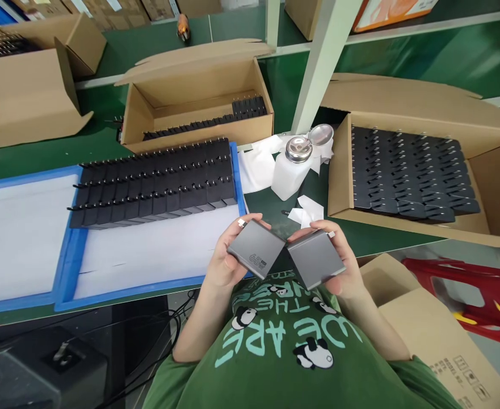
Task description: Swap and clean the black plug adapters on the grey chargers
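Observation:
In my left hand point(225, 258) is a flat grey power adapter point(253, 241) with "65W" printed on its face; fingers and thumb grip its left side. My right hand point(340, 258) grips a second grey power adapter point(313, 261), plain on the side that shows, by its right edge. The two adapters are tilted, their near corners almost meeting in front of my chest. Small white pieces show at a fingertip of each hand. Just behind them are folded white wipes point(307, 213) and a white pump bottle point(291, 173) with its metal lid flipped up.
Rows of black adapters point(160, 190), pins up, stand in a blue-rimmed tray point(134, 289) at left. An open carton point(198, 136) behind and another carton point(339, 170) at right hold more. A pale post point(318, 68) rises behind the bottle. A red stool point(488, 301) stands lower right.

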The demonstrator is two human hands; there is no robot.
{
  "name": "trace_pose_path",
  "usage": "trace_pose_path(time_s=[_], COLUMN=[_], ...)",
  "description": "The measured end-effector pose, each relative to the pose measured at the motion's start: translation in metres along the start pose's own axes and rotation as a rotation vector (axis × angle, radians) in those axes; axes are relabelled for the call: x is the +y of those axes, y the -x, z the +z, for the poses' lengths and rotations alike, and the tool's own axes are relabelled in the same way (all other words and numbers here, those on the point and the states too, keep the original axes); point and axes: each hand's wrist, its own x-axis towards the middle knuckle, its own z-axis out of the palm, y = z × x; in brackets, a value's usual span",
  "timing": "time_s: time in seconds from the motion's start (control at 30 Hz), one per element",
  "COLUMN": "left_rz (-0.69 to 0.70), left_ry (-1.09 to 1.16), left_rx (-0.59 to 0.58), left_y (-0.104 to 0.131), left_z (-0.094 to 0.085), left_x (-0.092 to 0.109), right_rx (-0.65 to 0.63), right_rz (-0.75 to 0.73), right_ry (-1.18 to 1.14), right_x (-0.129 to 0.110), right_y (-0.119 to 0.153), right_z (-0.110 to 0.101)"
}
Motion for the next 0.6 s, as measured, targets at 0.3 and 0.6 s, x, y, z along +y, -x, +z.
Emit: trace_pose_path(time_s=[0.3,0.6], left_rz=[-0.023,-0.29], left_ry=[0.14,0.153], left_rx=[0.032,0.36], left_y=[0.003,0.0], left_z=[0.009,0.013], left_x=[-0.004,-0.002], right_rx=[0.051,0.058], right_rz=[-0.128,-0.094], right_ry=[0.148,0.226], right_x=[-0.017,-0.015], right_y=[0.006,-0.003], right_z=[0.002,0.004])
